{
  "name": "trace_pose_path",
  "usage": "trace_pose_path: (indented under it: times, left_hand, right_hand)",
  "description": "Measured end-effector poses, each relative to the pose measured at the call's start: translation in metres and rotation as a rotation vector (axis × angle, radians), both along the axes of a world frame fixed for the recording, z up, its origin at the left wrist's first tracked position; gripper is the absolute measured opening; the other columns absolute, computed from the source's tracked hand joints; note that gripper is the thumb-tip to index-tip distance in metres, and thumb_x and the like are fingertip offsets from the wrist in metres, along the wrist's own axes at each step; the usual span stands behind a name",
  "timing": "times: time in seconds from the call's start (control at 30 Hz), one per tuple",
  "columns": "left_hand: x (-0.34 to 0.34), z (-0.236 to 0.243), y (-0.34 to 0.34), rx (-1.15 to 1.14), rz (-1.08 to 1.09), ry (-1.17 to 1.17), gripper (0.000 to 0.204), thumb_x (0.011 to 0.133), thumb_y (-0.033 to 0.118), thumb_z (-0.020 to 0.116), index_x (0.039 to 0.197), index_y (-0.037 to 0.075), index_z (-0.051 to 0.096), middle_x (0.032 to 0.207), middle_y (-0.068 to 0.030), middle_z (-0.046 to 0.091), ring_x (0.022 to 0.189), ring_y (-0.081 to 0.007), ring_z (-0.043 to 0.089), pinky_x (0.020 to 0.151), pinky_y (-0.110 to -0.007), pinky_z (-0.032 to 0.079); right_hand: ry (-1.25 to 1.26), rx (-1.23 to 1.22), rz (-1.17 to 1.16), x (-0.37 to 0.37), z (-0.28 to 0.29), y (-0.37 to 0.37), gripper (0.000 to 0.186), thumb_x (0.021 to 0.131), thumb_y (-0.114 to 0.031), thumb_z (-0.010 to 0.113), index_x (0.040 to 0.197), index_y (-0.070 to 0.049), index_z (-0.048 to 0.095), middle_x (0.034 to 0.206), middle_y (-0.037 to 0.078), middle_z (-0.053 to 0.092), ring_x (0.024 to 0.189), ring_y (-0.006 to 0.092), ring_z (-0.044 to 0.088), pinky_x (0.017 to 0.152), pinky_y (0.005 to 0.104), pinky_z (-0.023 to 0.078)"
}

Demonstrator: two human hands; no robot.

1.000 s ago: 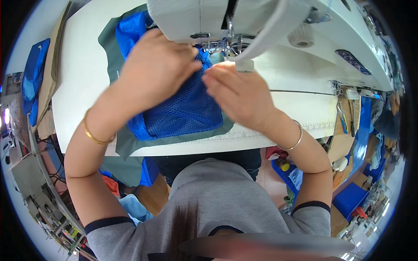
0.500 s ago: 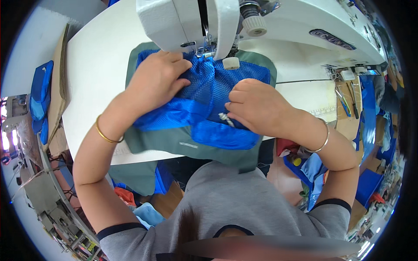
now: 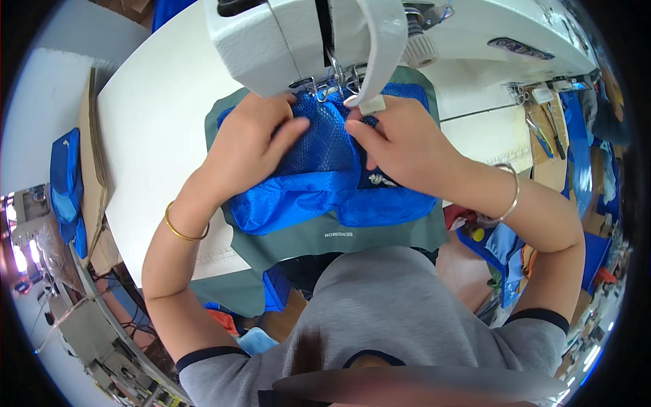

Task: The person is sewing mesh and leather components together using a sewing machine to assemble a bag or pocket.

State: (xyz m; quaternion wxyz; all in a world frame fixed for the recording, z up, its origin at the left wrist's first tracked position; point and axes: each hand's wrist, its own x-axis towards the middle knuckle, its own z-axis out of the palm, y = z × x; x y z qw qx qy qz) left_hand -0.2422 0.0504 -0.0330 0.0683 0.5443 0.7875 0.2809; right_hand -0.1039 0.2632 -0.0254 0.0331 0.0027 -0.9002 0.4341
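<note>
L grip [image 3: 249,139] left of presser ft [image 3: 323,93], thumb spread frm fingers, on blue mesh [image 3: 319,146]. R grip [image 3: 410,141] right of ft, can't tell if pinching. Mesh under/btwn both, at ft.

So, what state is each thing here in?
Blue mesh: rumpled, partly under the needle area
Grey-green fabric: spread beneath the mesh
Pale cord: knotted
Left fingers: bent, at the mesh, thumb apart
Right fingers: bent, at the mesh, grip unclear
Sewing machine: above the mesh; running or stopped, can't tell
</note>
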Motion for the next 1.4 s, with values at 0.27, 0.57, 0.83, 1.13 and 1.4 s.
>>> trace_pose_path:
  times: [0.27,0.57,0.83,1.13,1.4]
  left_hand:
    - [-0.003,-0.028,0.009,-0.004,0.084,0.09,0.016,0.093,0.004,0.067,0.107,-0.002,0.063,0.104,-0.0247,0.067,0.097,-0.044,0.065,0.084,-0.048,0.053]
    - [-0.011,-0.041,0.012,0.198,0.232,0.047,0.011,0.092,0.0,0.065,0.102,-0.002,0.066,0.091,-0.023,0.067,0.081,-0.0424,0.067,0.073,-0.048,0.053]
    - [-0.009,-0.044,0.009,0.244,0.099,0.124,0.037,0.078,-0.011,0.064,0.107,0.007,0.078,0.104,-0.0123,0.074,0.095,-0.0326,0.071,0.081,-0.041,0.058]
    - [-0.013,-0.038,0.009,0.201,0.009,0.217,0.044,0.071,-0.009,0.064,0.107,0.011,0.08,0.109,-0.0082,0.077,0.098,-0.0297,0.072,0.082,-0.038,0.058]
    - [-0.011,-0.039,0.01,0.205,-0.048,0.334,0.033,0.072,0.002,0.07,0.101,0.012,0.081,0.103,-0.0028,0.073,0.095,-0.0255,0.067,0.079,-0.038,0.052]
  right_hand:
    - [-0.473,-0.582,-0.36,-0.022,0.0,-0.039,0.028,0.099,-0.014,0.065,0.075,-0.001,0.064,0.059,0.008,0.062,0.048,0.0199,0.061,0.05,0.0364,0.05]
    - [-0.449,-0.519,-0.229,-0.015,-0.031,-0.034,0.031,0.1,-0.014,0.065,0.072,-0.003,0.057,0.058,0.003,0.053,0.047,0.0131,0.05,0.046,0.0328,0.041]
    - [-0.537,-0.669,-0.367,-0.011,-0.005,-0.041,0.031,0.102,-0.022,0.067,0.129,-0.006,0.065,0.056,-0.004,0.044,0.045,0.0075,0.036,0.043,0.0276,0.027]
    - [-0.702,-1.082,-0.263,-0.015,-0.012,-0.027,0.056,0.1,-0.006,0.059,0.154,0.005,0.045,0.061,0.002,0.048,0.049,0.0121,0.043,0.047,0.0314,0.033]
    - [-0.708,-0.951,-0.281,-0.018,-0.016,-0.034,0.051,0.101,-0.004,0.057,0.151,0.002,0.049,0.064,0.001,0.048,0.049,0.0117,0.043,0.045,0.0321,0.032]
